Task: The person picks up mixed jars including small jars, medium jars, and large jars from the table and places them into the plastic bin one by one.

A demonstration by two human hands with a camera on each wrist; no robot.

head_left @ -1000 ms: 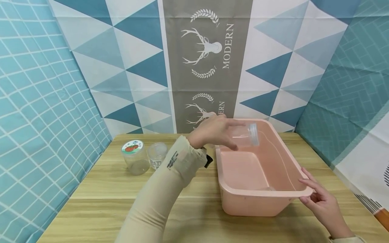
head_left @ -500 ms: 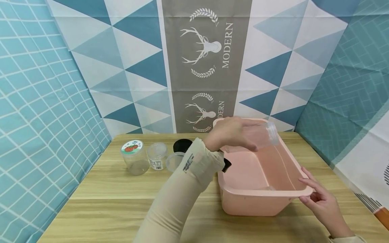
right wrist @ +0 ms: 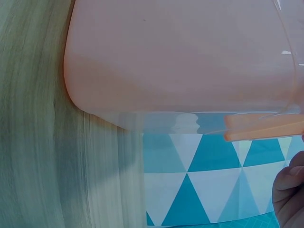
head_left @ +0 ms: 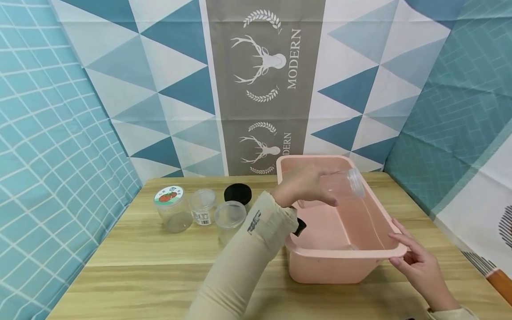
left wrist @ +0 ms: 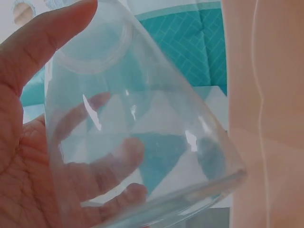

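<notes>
Item, held: one clear, colourless plastic jar [head_left: 342, 184], cylindrical, a ribbed collar at one end. Location: up off the table, above the opening of a pale pink, deep rectangular plastic tub [head_left: 336, 254].

Grip: my left hand [head_left: 304, 184] has the jar's body between curled fingers and thumb. My right hand [head_left: 422, 262] holds the tub's near right corner by the rim.

Progress, by my judgement: partway. Done: the jar is clear of the table and over the tub. Not done: letting go; the grip is whole. Inside the tub, by the near wall, lies a small clear shape [head_left: 352, 247], mostly hidden by the rim; I cannot tell what it is. Untouched, on the pale wood-grain tabletop [head_left: 160, 275], left of the tub: one clear jar with a tomato-printed lid [head_left: 172, 209]; one smaller clear jar with a barcode label [head_left: 202, 206]; one clear jar with a translucent top [head_left: 230, 218], partly behind my sleeve; one black round lid [head_left: 238, 194], its lower part hidden.

Orientation: the held jar lies on its side, long axis near level, running left to right across the tub. The collar points right, slightly raised. Whether that end is capped, I cannot tell.
</notes>
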